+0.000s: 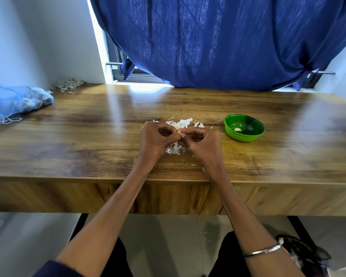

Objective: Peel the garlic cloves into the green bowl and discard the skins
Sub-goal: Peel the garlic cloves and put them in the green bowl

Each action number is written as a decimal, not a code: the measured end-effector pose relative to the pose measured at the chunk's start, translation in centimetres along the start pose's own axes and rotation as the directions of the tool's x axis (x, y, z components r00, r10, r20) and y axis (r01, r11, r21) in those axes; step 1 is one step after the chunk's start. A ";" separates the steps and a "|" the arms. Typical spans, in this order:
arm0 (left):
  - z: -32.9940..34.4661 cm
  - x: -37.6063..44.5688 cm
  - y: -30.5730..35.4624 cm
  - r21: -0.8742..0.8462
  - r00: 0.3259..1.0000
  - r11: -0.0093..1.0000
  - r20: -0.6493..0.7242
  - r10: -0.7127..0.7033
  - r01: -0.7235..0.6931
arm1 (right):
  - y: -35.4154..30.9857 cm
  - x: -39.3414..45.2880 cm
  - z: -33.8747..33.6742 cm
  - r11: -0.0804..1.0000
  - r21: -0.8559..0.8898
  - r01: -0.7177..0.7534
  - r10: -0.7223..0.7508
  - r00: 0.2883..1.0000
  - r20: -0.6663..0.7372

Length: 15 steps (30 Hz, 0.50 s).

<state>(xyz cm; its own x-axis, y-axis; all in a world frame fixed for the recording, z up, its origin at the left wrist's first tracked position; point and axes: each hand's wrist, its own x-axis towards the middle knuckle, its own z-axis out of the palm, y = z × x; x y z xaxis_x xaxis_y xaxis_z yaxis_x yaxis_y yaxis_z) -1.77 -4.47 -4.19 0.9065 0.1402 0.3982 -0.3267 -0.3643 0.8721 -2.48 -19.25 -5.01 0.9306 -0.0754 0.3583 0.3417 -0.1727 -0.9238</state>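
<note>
Head view shows our left hand (155, 139) and right hand (203, 142) pinching one garlic clove (179, 132) above the skins (175, 149) (green bowl (244, 127) nearby), so we should peel gently.

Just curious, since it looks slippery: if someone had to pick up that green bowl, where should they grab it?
Probably by the rim of the green bowl, coming from above. It stands upright with its mouth open, its sides are round and smooth, and its right side is clear of the hands.
</note>
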 end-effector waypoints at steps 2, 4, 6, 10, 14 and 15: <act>0.0 0.0 0.0 0.006 1.000 1.000 0.000 0.013 -0.013 | 0.1 0.0 0.0 1.000 0.024 -0.019 0.019 1.000 0.012; 0.0 -0.1 0.0 0.007 1.000 1.000 -0.004 0.025 -0.025 | 0.0 0.0 0.0 0.998 0.045 -0.033 0.033 0.999 0.013; 0.2 -0.2 0.2 0.000 0.999 0.999 -0.011 0.034 -0.034 | 0.0 0.0 0.1 0.997 0.072 -0.034 0.033 0.999 0.011; 0.4 -0.3 0.5 -0.001 0.998 0.999 -0.046 0.043 -0.043 | 0.1 0.1 0.1 0.997 0.077 -0.026 0.024 0.999 0.025; 0.5 -0.4 0.5 0.020 0.998 0.998 -0.020 0.066 -0.065 | 0.1 0.3 0.2 0.993 0.102 -0.063 0.061 0.998 0.023; 0.5 -0.4 0.5 0.024 0.998 0.998 -0.019 0.065 -0.064 | 0.0 0.3 0.2 0.989 0.119 -0.083 0.081 0.997 0.022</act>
<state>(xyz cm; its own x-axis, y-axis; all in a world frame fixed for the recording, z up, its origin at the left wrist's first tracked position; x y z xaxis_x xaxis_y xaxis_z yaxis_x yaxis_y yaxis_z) -2.16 -5.20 -4.05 0.8783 0.1337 0.4590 -0.3776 -0.3950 0.8375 -2.15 -19.07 -4.94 0.9577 -0.0675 0.2797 0.2768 -0.0482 -0.9597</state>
